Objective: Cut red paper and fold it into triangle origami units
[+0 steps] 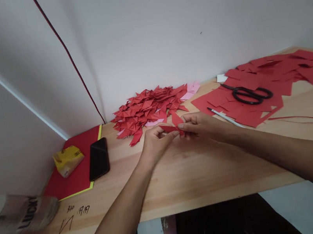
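Note:
Between my two hands is a folded red paper piece (176,119) with pointed ends, held above the wooden table. My left hand (158,140) pinches its left point between thumb and fingers. My right hand (195,125) grips the other side, thumb on top, and covers part of the folds. One point sticks up between the hands. Just behind them lies a heap of similar folded red paper pieces (149,108), with some pink paper (190,90) at its edge and underneath.
Cut red paper (260,77) spreads over the right side, with black scissors (249,95) and a white pen (224,117) on it. A phone (98,158), red sheets (74,181), a yellow packet (68,160) and a clear bottle (37,211) are at left. A wall (143,36) stands behind.

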Demonstrator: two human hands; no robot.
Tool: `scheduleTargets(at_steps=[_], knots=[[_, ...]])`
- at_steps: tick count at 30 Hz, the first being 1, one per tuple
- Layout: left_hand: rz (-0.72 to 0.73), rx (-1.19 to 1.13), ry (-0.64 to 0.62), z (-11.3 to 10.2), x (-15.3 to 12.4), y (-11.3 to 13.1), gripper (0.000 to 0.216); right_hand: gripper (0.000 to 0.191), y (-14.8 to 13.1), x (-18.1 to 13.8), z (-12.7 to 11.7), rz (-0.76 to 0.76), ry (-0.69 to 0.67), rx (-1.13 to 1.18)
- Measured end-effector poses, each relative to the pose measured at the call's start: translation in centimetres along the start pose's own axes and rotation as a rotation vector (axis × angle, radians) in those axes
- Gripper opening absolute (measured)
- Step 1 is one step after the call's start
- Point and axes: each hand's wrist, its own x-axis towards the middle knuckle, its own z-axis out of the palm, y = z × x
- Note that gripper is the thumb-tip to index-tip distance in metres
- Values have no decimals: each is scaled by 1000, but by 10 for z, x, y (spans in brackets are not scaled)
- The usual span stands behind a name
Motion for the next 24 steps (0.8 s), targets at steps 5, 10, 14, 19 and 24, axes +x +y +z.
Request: scheduleTargets(at_steps=[5, 10, 14, 19, 24], knots=[[-201, -276, 82, 10, -5, -7, 23, 33, 10, 3, 1, -23, 29, 7], [-207, -427, 130, 15, -6, -8, 25, 31, 11, 3, 3, -6, 44, 37], [-228, -488, 131, 16, -6, -9, 27, 30, 12, 3, 4, 3, 46, 44], [-230, -488, 124, 17, -5, -8, 27, 32, 13, 3, 4, 32, 4, 47], [-184, -437, 180, 16, -4, -6, 25, 36, 9, 1, 7, 30, -61, 27]])
